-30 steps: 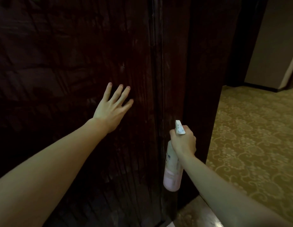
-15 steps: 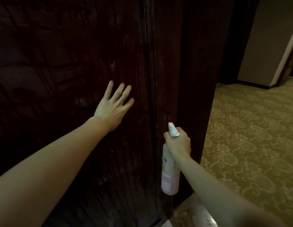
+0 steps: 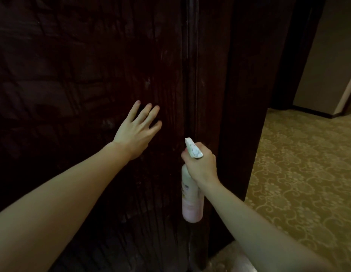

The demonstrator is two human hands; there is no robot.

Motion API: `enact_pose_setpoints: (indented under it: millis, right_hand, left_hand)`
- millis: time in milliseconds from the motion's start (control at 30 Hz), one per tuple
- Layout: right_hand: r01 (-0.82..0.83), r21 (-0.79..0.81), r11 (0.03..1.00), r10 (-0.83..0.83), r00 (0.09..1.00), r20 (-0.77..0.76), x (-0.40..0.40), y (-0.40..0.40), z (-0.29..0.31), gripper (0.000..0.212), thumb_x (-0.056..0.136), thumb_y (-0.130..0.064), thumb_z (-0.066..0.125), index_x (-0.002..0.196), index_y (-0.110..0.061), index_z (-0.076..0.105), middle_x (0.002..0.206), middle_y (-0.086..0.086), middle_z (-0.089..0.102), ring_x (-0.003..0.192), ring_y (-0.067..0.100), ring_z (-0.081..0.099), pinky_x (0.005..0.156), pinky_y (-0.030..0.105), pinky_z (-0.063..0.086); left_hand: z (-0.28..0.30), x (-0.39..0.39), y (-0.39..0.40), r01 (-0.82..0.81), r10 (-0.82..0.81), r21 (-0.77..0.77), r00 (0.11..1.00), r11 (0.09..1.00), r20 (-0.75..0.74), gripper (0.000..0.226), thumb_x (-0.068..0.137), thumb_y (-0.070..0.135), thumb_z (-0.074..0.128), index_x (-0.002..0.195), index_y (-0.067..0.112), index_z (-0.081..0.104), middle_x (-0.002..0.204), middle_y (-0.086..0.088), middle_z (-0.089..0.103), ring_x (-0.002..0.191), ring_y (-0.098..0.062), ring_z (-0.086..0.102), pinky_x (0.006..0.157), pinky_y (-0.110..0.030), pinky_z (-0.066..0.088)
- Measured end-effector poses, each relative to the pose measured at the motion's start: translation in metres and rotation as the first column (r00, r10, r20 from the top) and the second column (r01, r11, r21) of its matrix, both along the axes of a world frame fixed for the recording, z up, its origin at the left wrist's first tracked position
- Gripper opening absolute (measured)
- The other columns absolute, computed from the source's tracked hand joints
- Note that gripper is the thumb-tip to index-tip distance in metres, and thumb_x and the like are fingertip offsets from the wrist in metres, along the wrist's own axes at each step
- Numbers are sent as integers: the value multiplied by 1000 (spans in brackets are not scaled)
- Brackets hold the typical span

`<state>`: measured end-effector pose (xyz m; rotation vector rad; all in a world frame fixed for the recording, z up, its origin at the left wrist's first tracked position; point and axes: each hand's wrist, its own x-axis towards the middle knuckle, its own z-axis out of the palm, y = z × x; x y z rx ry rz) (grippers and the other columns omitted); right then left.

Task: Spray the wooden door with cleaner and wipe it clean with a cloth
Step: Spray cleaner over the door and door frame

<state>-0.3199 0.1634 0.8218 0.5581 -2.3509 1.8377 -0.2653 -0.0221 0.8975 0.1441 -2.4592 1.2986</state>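
The dark wooden door (image 3: 76, 79) fills the left and middle of the view, with faint streaks on its surface. My left hand (image 3: 137, 130) lies flat against it with straight, spread fingers. My right hand (image 3: 202, 163) grips the neck of a pink spray bottle (image 3: 190, 201) with a white nozzle, held upright close to the door's right edge, nozzle toward the wood. No cloth is in view.
The dark door frame (image 3: 247, 95) stands right of the bottle. Beyond it a patterned beige carpet (image 3: 304, 173) stretches to a pale wall (image 3: 331, 61). A light threshold strip (image 3: 229, 260) lies at the bottom.
The view has shifted slightly. My right hand with the bottle sits a little closer to my left hand and to the door. My left hand stays flat on the wood.
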Motion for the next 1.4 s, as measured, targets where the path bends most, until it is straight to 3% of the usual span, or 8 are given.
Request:
enact_pose_setpoints:
  millis: [167,367,500,800,1067,1167,1400]
  right_hand:
    - [-74,-16,997,74,997,-24,7,-11,13,18,80,-29,65,66,-27,55,60,-9,58,61,12,59,68,46,55]
    - [-101,38,994,103,994,-46,17,-19,22,22,80,-31,63,62,-27,51,57,-10,55,60,11,57,67,45,55]
    - [-174,27,984,175,983,-61,24,-28,20,15,78,-35,62,68,-28,54,63,-9,58,64,13,60,69,47,55]
    - [-227,30,973,229,969,-97,35,-46,9,19,75,-35,60,59,-31,50,55,-11,53,58,11,55,65,48,55]
    - [-372,45,927,375,924,-73,50,-54,-10,8,80,-28,68,77,-24,62,72,-7,64,71,10,63,74,44,55]
    - [-408,37,912,410,909,-73,56,-57,-21,11,81,-25,71,81,-18,63,72,-3,64,69,12,63,71,42,55]
    - [-522,105,847,525,851,-2,74,-61,-61,17,82,-33,72,88,-21,61,75,-9,61,75,9,62,73,37,53]
  left_hand:
    - [1,12,-8,15,-13,33,999,999,-43,76,88,45,60,151,22,23,160,-18,-3,147,-34,0,115,-56,-10]
    - [6,28,-20,54,-46,53,989,997,-143,83,67,41,82,140,17,49,155,-20,22,142,-36,17,118,-56,0]
    - [6,40,-27,81,-65,69,976,994,-207,85,60,39,88,134,13,54,151,-21,28,139,-37,23,117,-56,5]
    - [-6,71,-41,79,-37,134,956,988,-290,83,59,37,89,130,10,55,147,-21,33,136,-38,30,115,-57,15]
    - [-28,105,-43,-44,112,258,960,965,-257,77,67,31,84,134,11,51,150,-21,32,139,-38,27,116,-55,10]
    - [-40,116,-39,-93,178,337,956,937,-233,74,74,31,78,138,12,45,154,-20,25,142,-38,21,117,-54,8]
    - [-83,136,-29,-110,273,535,933,838,-236,63,79,28,72,133,10,45,153,-19,24,142,-38,20,115,-54,15]
